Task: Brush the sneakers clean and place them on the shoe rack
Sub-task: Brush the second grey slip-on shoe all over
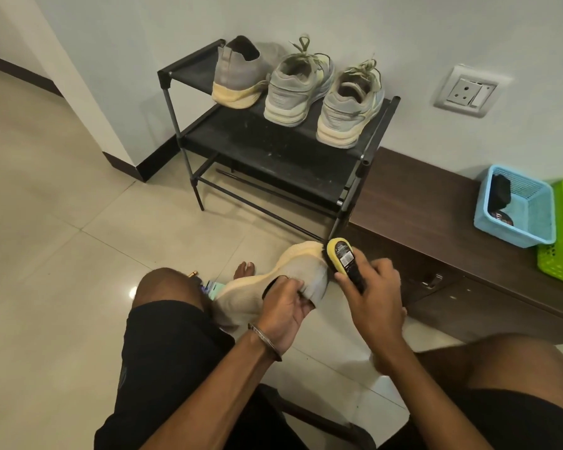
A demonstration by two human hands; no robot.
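From your head camera: your left hand [286,315] grips a grey knit sneaker [293,276] by its collar, low between your knees. Your right hand [372,295] curls around a yellow-backed brush [342,256], bristles touching the heel. Three sneakers sit on the black shoe rack [273,151].

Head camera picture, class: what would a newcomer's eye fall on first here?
Low in the middle, the left hand grips a grey sneaker by its collar while the right hand holds a yellow brush against it. Behind, three sneakers stand on the black shoe rack, and a blue basket sits on the bench at right.
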